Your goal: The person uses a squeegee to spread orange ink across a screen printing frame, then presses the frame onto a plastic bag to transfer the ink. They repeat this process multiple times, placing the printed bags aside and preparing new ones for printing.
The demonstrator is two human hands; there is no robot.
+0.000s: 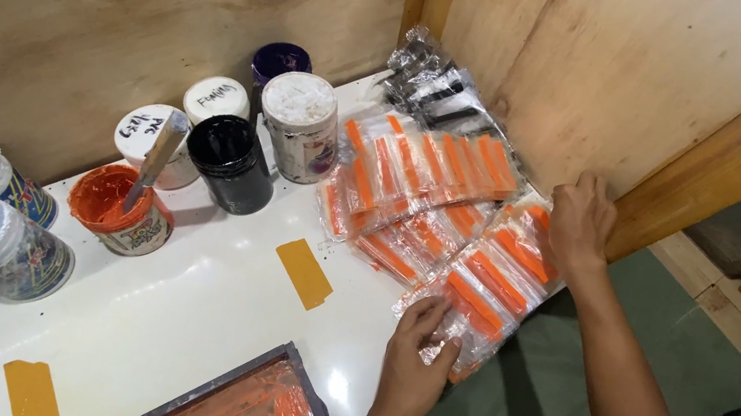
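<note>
My left hand (414,363) grips the near end of a row of clear plastic packets with orange strips (477,293) that overhangs the edge of the white table (202,300). My right hand (579,223) presses on the far end of the same row, close to the plywood wall. More orange-strip packets (416,181) lie fanned out on the table behind it, and a few clear packets with dark contents (428,81) sit in the corner.
Several paint tubs stand at the back left: an open orange one with a stirring stick (118,209), a black one (229,163), white-lidded ones (302,125). A framed screen smeared with orange ink (243,414) lies at the near edge. Yellow tape patches (303,272) mark the table.
</note>
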